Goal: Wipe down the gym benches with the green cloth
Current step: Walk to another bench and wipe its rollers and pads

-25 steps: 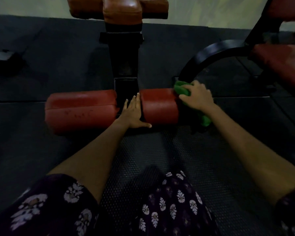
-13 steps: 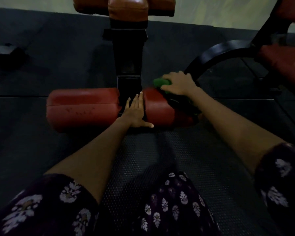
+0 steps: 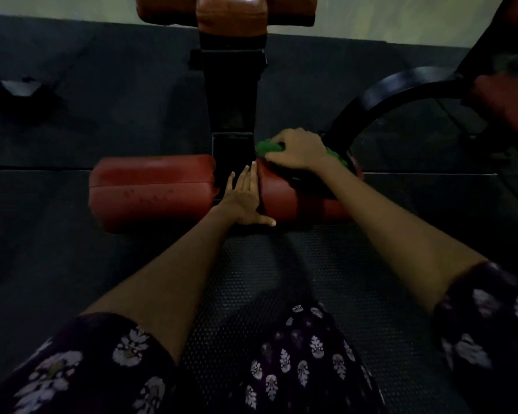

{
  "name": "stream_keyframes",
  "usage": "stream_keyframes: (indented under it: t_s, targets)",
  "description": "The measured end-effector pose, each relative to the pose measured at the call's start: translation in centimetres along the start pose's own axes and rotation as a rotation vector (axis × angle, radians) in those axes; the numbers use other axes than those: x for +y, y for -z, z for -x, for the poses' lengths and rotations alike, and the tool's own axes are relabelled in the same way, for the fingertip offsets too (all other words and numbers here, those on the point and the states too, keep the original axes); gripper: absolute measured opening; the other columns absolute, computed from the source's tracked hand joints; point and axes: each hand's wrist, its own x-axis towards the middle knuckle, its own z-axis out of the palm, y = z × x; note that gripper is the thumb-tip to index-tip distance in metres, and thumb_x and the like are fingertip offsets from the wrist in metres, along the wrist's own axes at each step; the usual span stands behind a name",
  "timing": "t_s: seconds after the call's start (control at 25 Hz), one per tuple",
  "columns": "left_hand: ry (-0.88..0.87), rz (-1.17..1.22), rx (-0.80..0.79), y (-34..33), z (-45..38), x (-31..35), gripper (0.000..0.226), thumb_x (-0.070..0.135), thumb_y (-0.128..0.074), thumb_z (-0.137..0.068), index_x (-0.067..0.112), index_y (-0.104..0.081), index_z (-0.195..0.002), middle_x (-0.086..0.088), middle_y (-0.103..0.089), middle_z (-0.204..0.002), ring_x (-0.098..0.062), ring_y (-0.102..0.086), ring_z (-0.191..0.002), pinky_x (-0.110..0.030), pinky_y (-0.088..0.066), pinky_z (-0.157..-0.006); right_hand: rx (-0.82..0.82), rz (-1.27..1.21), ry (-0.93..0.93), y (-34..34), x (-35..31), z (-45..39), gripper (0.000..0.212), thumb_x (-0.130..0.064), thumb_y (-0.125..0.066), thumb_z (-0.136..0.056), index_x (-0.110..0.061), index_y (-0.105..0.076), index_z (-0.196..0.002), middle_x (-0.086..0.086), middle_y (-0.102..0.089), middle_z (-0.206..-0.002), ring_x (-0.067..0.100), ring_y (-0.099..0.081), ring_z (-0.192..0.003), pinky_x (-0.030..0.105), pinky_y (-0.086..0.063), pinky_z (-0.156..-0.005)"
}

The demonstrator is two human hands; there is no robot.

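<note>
green cloth (image 3: 269,147) is clenched in the right hand (image 3: 299,150) at the right roller pad (image 3: 284,198)'s far edge; left hand (image 3: 245,198) laid flat, released, on dark rubber flooring (image 3: 72,115).

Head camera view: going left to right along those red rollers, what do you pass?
left red roller pad → left hand, flat against the black post → right red roller pad → right hand gripping the green cloth

Dark rubber floor (image 3: 72,279) carries bench frame (image 3: 232,94), red pads (image 3: 153,189).
</note>
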Motion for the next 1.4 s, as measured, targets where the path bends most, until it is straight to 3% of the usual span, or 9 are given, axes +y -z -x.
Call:
stream_keyframes:
  t_s: [0.12,0.24,0.44,0.52,0.64,0.92,1.12,1.28,1.4]
  targets:
    - [-0.016,0.033,0.023,-0.6,0.0,0.0,0.132,0.066,-0.063,-0.073,-0.002,0.029,-0.139,-0.015,0.030,-0.151,-0.024,0.021,-0.143,-0.042,0.016,-0.112,0.237,0.167,0.186,-1.8,2.9,4.5,0.065,-0.065,-0.040,-0.075,-0.031,-0.059,-0.127,0.006,-0.055,-0.129,0.032,-0.052,-0.108,0.041,-0.037,-0.085]
    - [-0.030,0.123,0.052,-0.1,-0.1,-0.5,0.129,0.042,-0.076,-0.071,0.000,0.022,-0.143,-0.014,0.016,-0.156,-0.024,0.011,-0.145,-0.042,0.010,-0.115,0.295,0.141,-0.122,-2.2,2.8,4.5,0.075,-0.070,-0.031,-0.068,-0.030,-0.058,-0.125,0.011,-0.049,-0.127,0.035,-0.047,-0.110,0.045,-0.034,-0.088]
    - [0.080,1.263,0.261,1.4,-0.9,-1.4,0.061,-0.006,-0.050,-0.081,0.001,-0.033,-0.139,-0.015,-0.040,-0.141,-0.029,-0.036,-0.132,-0.023,-0.036,-0.093,0.523,0.351,0.209,-6.3,2.1,8.2,0.072,-0.061,-0.052,-0.067,-0.027,-0.051,-0.131,0.015,-0.049,-0.123,0.033,-0.046,-0.097,0.043,-0.039,-0.078]
    - [0.129,1.269,0.354,1.8,-1.0,-0.7,0.038,0.002,-0.041,-0.096,0.000,-0.041,-0.134,-0.010,-0.047,-0.131,-0.020,-0.044,-0.122,-0.012,-0.038,-0.083,0.504,0.566,0.455,-6.9,4.5,10.0,0.080,-0.062,-0.055,-0.068,-0.029,-0.037,-0.139,0.014,-0.041,-0.125,0.030,-0.041,-0.094,0.042,-0.038,-0.078]
    - [0.083,1.223,0.374,2.8,-1.7,0.3,0.034,0.013,-0.035,-0.102,0.001,-0.048,-0.130,-0.009,-0.051,-0.127,-0.010,-0.045,-0.109,0.002,-0.036,-0.070,0.589,0.506,0.262,-7.9,3.3,10.1,0.082,-0.060,-0.066,-0.066,-0.032,-0.038,-0.139,0.013,-0.036,-0.125,0.029,-0.040,-0.094,0.042,-0.042,-0.077]
    - [0.009,1.039,0.305,1.8,-3.3,1.1,0.038,0.014,-0.030,-0.103,0.005,-0.038,-0.139,-0.012,-0.031,-0.146,-0.022,-0.032,-0.134,-0.025,-0.026,-0.108,0.616,0.698,0.661,-9.7,5.7,10.5,0.082,-0.063,-0.065,-0.068,-0.034,-0.034,-0.138,0.011,-0.039,-0.121,0.028,-0.042,-0.095,0.042,-0.038,-0.077]
    - [-0.016,1.093,0.330,1.0,-3.7,1.0,0.037,0.014,-0.030,-0.103,0.005,-0.037,-0.138,-0.013,-0.030,-0.146,-0.022,-0.031,-0.135,-0.023,-0.023,-0.110,0.711,0.234,-0.076,-13.0,0.2,11.6,0.074,-0.054,-0.058,-0.071,-0.039,-0.031,-0.139,0.012,-0.032,-0.123,0.027,-0.037,-0.097,0.041,-0.036,-0.080]
    - [0.006,1.093,0.354,1.2,-3.4,1.2,0.039,0.018,-0.031,-0.103,0.005,-0.035,-0.140,-0.012,-0.029,-0.146,-0.020,-0.029,-0.136,-0.015,-0.022,-0.104,0.693,0.216,0.044,-13.6,-0.2,11.4,0.064,-0.052,-0.047,-0.076,-0.039,-0.033,-0.137,0.012,-0.033,-0.121,0.027,-0.037,-0.095,0.043,-0.044,-0.079]
    - [-0.014,1.031,0.349,1.1,-3.0,1.2,0.049,0.030,-0.042,-0.100,0.009,-0.030,-0.143,-0.008,-0.025,-0.148,-0.017,-0.030,-0.134,-0.024,-0.026,-0.108,0.888,-0.195,-0.426,-13.4,0.6,11.7,0.066,-0.044,-0.050,-0.073,-0.030,-0.044,-0.138,0.019,-0.040,-0.123,0.031,-0.039,-0.105,0.049,-0.039,-0.087]
